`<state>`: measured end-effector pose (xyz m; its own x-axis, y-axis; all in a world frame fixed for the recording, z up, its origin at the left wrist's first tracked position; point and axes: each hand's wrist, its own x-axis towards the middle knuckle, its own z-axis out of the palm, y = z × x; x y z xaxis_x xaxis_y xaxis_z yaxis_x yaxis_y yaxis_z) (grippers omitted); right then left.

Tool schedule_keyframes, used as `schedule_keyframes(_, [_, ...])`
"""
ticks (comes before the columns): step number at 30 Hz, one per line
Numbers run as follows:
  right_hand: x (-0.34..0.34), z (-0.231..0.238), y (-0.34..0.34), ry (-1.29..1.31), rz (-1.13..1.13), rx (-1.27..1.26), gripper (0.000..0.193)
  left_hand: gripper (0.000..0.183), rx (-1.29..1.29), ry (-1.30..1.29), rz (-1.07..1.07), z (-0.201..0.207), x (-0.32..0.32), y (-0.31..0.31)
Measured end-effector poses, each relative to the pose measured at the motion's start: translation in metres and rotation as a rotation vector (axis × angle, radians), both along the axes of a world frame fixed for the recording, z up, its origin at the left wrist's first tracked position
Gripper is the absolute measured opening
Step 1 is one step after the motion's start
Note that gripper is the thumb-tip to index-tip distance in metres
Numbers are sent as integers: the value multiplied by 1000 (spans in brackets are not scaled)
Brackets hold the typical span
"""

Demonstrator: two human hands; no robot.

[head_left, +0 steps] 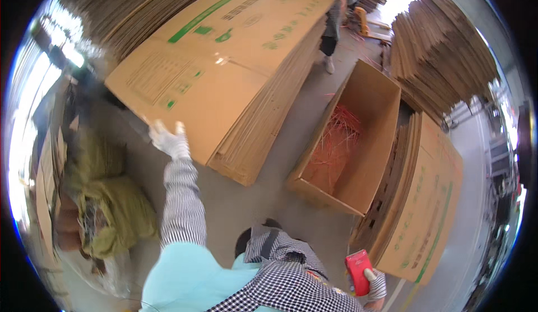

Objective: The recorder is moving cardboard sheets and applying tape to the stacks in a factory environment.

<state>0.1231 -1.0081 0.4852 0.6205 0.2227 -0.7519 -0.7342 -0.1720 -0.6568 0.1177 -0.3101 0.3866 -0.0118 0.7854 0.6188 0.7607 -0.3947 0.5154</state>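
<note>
My left hand (171,141), in a white glove, reaches to the near edge of a tall stack of flattened cardboard cartons (216,76). Its fingers are spread, and the fingertips lie at or just off the edge of the top carton, which bears green print. Low on the right, my right hand (376,285), gloved with bare fingertips, grips a small red rectangular box-like object (360,268). What that object is exactly does not show.
Right of the stack stands an open carton (314,169) holding red strapping scraps (343,128). More flat cartons (426,200) lean beside it. Green woven sacks (120,214) sit at left. Another person (330,20) stands beyond the stack, near a yellow pallet jack (364,23).
</note>
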Motion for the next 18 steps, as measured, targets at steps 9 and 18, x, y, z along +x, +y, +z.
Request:
schedule_keyframes(9, [33,-17,-7,-175,-21,-204,35,60,39,1298,-810,-52,122,-71])
schedule_keyframes(18, [-38,-2,-52,-95,-207,-335,46,72,54,1300,-848,5,128,-22])
